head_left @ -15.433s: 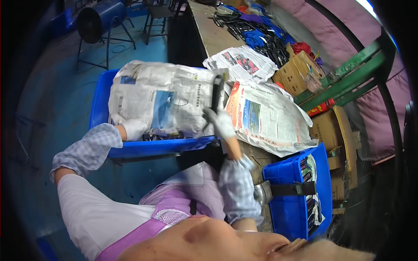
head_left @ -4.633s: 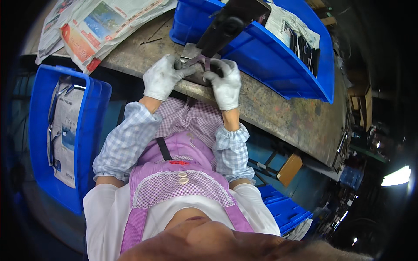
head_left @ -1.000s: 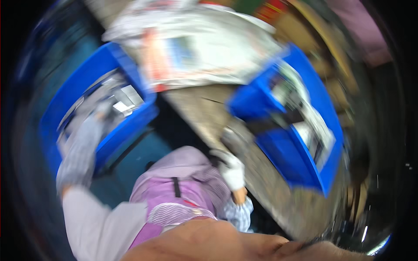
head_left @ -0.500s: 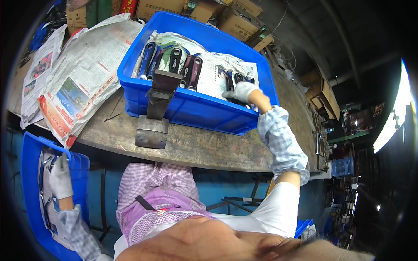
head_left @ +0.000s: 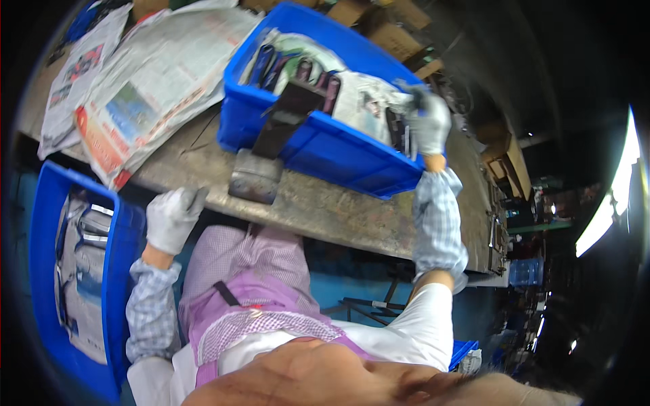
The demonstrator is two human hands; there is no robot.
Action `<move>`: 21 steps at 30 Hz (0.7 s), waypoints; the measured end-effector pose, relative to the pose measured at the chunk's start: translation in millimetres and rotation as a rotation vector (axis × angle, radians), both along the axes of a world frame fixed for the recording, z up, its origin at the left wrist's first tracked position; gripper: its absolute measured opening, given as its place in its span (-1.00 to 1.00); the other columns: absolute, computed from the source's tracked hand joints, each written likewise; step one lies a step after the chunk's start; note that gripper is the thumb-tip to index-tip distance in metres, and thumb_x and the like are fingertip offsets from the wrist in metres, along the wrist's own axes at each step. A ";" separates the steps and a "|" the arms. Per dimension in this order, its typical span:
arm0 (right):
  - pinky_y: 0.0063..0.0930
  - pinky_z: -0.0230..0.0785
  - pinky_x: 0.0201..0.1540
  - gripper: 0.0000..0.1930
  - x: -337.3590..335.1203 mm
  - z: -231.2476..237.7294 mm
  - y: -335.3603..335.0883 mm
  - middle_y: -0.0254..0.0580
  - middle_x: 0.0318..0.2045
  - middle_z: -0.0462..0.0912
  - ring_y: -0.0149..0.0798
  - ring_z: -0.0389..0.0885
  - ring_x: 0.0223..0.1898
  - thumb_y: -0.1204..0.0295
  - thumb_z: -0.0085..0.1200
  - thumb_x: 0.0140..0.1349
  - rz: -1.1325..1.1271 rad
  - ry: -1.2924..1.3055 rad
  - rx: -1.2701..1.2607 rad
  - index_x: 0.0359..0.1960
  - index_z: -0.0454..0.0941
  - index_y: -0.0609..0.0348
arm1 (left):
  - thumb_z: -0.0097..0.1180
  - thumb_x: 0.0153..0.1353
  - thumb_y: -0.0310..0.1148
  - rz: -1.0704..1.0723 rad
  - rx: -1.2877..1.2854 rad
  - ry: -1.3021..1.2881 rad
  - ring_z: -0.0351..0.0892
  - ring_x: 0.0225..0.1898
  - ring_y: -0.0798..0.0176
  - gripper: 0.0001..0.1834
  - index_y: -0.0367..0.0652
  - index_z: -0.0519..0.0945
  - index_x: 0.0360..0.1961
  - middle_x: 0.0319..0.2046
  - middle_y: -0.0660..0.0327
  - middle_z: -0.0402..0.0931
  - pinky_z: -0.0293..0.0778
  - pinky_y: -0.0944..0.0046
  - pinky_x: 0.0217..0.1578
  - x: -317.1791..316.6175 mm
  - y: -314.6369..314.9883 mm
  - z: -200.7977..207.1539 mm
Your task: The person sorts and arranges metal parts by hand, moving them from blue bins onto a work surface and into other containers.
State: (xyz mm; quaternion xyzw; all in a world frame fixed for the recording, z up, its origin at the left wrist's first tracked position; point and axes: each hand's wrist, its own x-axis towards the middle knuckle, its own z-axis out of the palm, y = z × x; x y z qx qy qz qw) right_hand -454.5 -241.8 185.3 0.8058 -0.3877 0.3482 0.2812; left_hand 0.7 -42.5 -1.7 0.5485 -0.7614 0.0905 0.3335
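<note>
Coloured handles (head_left: 332,93) are packed in the blue bin (head_left: 352,159) near the right hand (head_left: 431,125). Whether it or the left hand (head_left: 172,221) is gripping anything cannot be told — handles could be scratched if dropped.

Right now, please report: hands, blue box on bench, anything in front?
Left hand near bench edge. Right hand blurred at blue box, right end; grips unclear. Parts inside; dark stand in front.
</note>
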 end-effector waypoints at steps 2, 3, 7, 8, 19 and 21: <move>-0.36 0.55 -0.23 -0.84 27.5 25.7 65.1 -0.24 -0.28 0.75 -0.19 0.73 -0.24 0.47 0.16 0.27 0.030 -0.818 0.166 -0.16 0.66 0.22 | 0.33 0.16 -0.32 -0.060 -0.014 -0.021 0.58 -0.59 0.09 -0.88 -0.01 0.61 -0.36 -0.60 0.22 0.52 0.48 0.09 -0.55 -7.8 2.4 3.3; -0.41 0.56 -0.29 -0.79 50.3 13.7 79.3 -0.22 -0.29 0.74 -0.28 0.69 -0.34 0.38 0.16 0.33 0.175 -0.958 0.177 -0.11 0.64 0.25 | 0.32 0.16 -0.31 -0.009 0.048 0.018 0.60 -0.59 0.10 -0.91 0.01 0.64 -0.36 -0.60 0.23 0.54 0.47 0.08 -0.57 -9.3 2.4 -7.2; -0.53 0.45 -0.44 -0.77 116.5 -49.6 154.3 -0.24 -0.36 0.71 -0.49 0.59 -0.49 0.38 0.18 0.38 0.118 -0.917 0.854 -0.08 0.62 0.30 | 0.33 0.16 -0.30 -0.063 0.126 0.225 0.65 -0.53 0.10 -0.89 -0.03 0.72 -0.29 -0.53 0.22 0.62 0.55 0.15 -0.53 -26.7 3.3 -32.0; -0.56 0.41 -0.45 -0.80 143.0 -86.4 150.7 -0.26 -0.38 0.71 -0.52 0.58 -0.48 0.42 0.20 0.35 -0.029 -0.800 0.915 -0.10 0.61 0.30 | 0.33 0.16 -0.30 -0.068 0.168 0.313 0.66 -0.52 0.11 -0.85 -0.03 0.74 -0.24 -0.50 0.23 0.63 0.55 0.17 -0.52 -30.4 1.5 -48.5; -0.29 0.60 -0.29 -0.78 211.9 -145.9 127.1 0.01 -0.35 0.76 -0.06 0.76 -0.41 0.54 0.17 0.19 0.172 -0.727 0.878 -0.11 0.60 0.26 | 0.26 0.17 -0.38 -0.044 0.094 0.173 0.73 -0.39 0.21 -0.78 0.05 0.74 -0.13 -0.27 0.32 0.71 0.62 0.23 -0.37 -38.3 -21.8 -37.1; -0.26 0.60 -0.29 -0.80 214.6 -150.5 127.9 0.08 -0.35 0.76 0.02 0.77 -0.36 0.54 0.18 0.19 0.108 -0.773 0.837 -0.15 0.59 0.30 | 0.28 0.16 -0.33 0.026 0.143 0.238 0.73 -0.37 0.20 -0.77 0.06 0.74 -0.13 -0.22 0.33 0.71 0.63 0.22 -0.35 -42.3 -31.7 -41.9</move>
